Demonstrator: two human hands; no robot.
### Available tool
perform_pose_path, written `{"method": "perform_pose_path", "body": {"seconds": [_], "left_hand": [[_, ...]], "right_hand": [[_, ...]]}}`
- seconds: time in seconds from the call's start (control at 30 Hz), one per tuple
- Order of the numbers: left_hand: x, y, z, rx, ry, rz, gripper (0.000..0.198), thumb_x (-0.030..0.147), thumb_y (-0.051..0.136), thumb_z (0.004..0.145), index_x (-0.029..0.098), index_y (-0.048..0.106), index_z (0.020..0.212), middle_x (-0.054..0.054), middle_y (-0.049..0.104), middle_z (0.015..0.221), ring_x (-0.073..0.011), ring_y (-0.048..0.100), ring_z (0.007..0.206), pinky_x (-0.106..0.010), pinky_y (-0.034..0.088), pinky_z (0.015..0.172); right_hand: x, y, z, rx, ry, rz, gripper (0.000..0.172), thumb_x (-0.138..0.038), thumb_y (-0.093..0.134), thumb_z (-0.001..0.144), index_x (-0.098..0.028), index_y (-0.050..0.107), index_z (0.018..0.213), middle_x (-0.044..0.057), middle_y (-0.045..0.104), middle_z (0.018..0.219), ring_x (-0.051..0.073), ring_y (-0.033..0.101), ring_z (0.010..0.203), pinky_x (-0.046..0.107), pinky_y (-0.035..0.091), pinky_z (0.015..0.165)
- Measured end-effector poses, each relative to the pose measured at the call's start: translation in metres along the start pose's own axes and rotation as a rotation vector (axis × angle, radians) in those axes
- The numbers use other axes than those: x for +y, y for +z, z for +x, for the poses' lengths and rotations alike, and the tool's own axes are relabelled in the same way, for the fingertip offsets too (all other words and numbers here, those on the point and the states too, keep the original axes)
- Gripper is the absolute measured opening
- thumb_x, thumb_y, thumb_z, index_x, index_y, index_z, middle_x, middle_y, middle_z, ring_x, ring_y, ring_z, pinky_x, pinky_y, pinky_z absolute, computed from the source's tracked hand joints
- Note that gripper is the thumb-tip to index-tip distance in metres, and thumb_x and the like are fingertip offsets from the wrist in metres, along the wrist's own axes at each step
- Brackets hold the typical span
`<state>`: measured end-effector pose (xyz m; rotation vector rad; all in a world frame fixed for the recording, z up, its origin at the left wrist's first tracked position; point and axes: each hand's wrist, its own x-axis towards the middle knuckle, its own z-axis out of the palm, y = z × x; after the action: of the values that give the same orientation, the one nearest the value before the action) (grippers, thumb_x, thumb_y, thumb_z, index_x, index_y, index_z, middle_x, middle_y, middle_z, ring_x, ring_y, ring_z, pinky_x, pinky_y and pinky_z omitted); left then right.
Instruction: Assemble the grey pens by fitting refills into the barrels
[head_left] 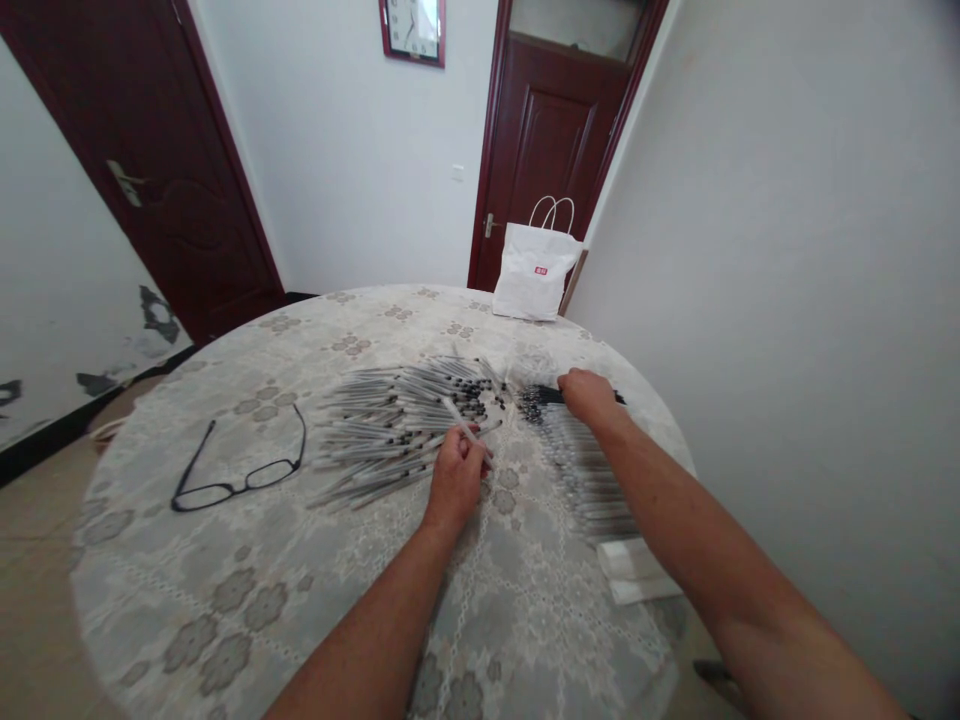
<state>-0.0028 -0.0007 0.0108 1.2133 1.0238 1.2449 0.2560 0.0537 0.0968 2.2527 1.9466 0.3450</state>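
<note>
My left hand (457,472) is closed around a slim, whitish pen-like tube (465,425), which slants up and to the left from the fingers. Just beyond and to its left lies a wide spread of thin grey sticks with black ends (367,430), like pens or refills. My right hand (589,392) reaches to a bunch of small black pieces (541,396), its fingers bent together; whatever is between them is hidden. Below that hand, a stack of pale, translucent tubes (581,470) lies in rows, partly covered by my right forearm.
Black-framed glasses (236,487) lie unfolded on the left of the round, cloth-covered table (300,570). At the far edge stands a white paper bag (536,270). A folded white packet (636,572) sits under my right forearm. Clear crumpled plastic (531,364) lies beyond the black pieces.
</note>
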Motion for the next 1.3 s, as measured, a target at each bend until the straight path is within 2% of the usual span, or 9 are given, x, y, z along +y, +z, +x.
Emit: {"method": "perform_pose_path", "body": {"seconds": [0.2,0.33,0.53,0.7,0.8,0.9,1.03,1.23,1.3], "left_hand": [[0.003,0.001,-0.002,-0.038,-0.033,-0.026,0.031,0.026,0.056,0.079,0.018,0.062,0.108,-0.002,0.068,0.075,-0.0159,0.065,0.063,-0.026,0.05,0.06],[0.004,0.003,-0.005,-0.102,-0.064,-0.097,0.036,0.023,0.054,0.074,0.017,0.061,0.109,-0.001,0.066,0.075,-0.0153,0.063,0.06,-0.027,0.051,0.058],[0.003,0.003,-0.008,-0.203,-0.126,-0.12,0.037,0.023,0.051,0.074,0.016,0.062,0.108,-0.001,0.063,0.076,-0.0125,0.055,0.053,-0.024,0.043,0.047],[-0.001,0.0,-0.007,-0.336,-0.084,-0.07,0.025,0.025,0.05,0.076,0.016,0.065,0.093,0.001,0.057,0.065,-0.0101,0.044,0.045,-0.022,0.032,0.042],[-0.003,0.001,-0.008,-0.403,-0.113,-0.077,0.026,0.034,0.051,0.085,0.016,0.066,0.094,-0.001,0.059,0.069,-0.0099,0.043,0.045,-0.022,0.031,0.041],[-0.003,0.003,-0.011,-0.406,-0.118,-0.049,0.038,0.05,0.05,0.092,0.016,0.066,0.09,-0.001,0.058,0.065,-0.0107,0.045,0.046,-0.022,0.034,0.043],[0.001,0.004,-0.013,-0.373,-0.098,-0.019,0.045,0.06,0.052,0.091,0.018,0.063,0.078,0.001,0.05,0.054,-0.0124,0.044,0.046,-0.023,0.035,0.044],[0.005,0.002,-0.013,-0.415,-0.209,-0.11,0.043,0.063,0.059,0.088,0.02,0.059,0.083,0.003,0.05,0.062,-0.0092,0.032,0.045,-0.022,0.023,0.043],[0.004,0.002,-0.013,-0.423,-0.213,-0.104,0.043,0.063,0.058,0.088,0.021,0.057,0.08,0.004,0.047,0.061,-0.0092,0.03,0.045,-0.023,0.022,0.044]], "right_hand": [[-0.004,0.002,-0.002,0.034,0.089,0.02,0.034,-0.01,0.044,0.097,-0.011,0.075,0.11,0.022,0.071,0.113,0.028,0.071,0.106,0.034,0.051,0.09],[-0.023,-0.006,-0.023,0.1,0.076,0.11,0.03,-0.02,0.047,0.1,-0.014,0.075,0.11,0.02,0.072,0.111,0.028,0.071,0.104,0.034,0.05,0.089],[-0.082,-0.012,-0.07,0.256,-0.189,0.894,0.03,-0.033,0.05,0.099,-0.019,0.075,0.107,0.008,0.076,0.102,0.021,0.07,0.094,0.03,0.05,0.086],[-0.109,0.0,-0.086,0.21,-0.119,1.353,0.037,-0.043,0.052,0.095,-0.019,0.067,0.119,0.001,0.068,0.081,0.016,0.065,0.069,0.026,0.051,0.063],[-0.107,0.009,-0.084,0.231,-0.09,1.426,0.026,-0.041,0.057,0.09,-0.019,0.067,0.099,-0.001,0.063,0.076,0.015,0.059,0.067,0.025,0.049,0.06],[-0.103,0.014,-0.083,0.111,-0.092,1.507,0.018,-0.038,0.06,0.086,-0.02,0.061,0.087,-0.004,0.057,0.067,0.013,0.054,0.061,0.023,0.047,0.056],[-0.103,0.016,-0.083,0.073,-0.136,1.49,0.013,-0.033,0.06,0.085,-0.021,0.06,0.084,-0.004,0.058,0.066,0.013,0.056,0.062,0.023,0.045,0.056],[-0.103,0.014,-0.085,0.078,-0.195,1.426,0.015,-0.032,0.059,0.089,-0.021,0.066,0.096,-0.005,0.062,0.066,0.013,0.058,0.06,0.024,0.044,0.06],[-0.102,0.014,-0.085,0.046,-0.237,1.397,0.015,-0.033,0.057,0.091,-0.021,0.066,0.091,-0.005,0.062,0.064,0.013,0.058,0.06,0.024,0.043,0.06]]}}
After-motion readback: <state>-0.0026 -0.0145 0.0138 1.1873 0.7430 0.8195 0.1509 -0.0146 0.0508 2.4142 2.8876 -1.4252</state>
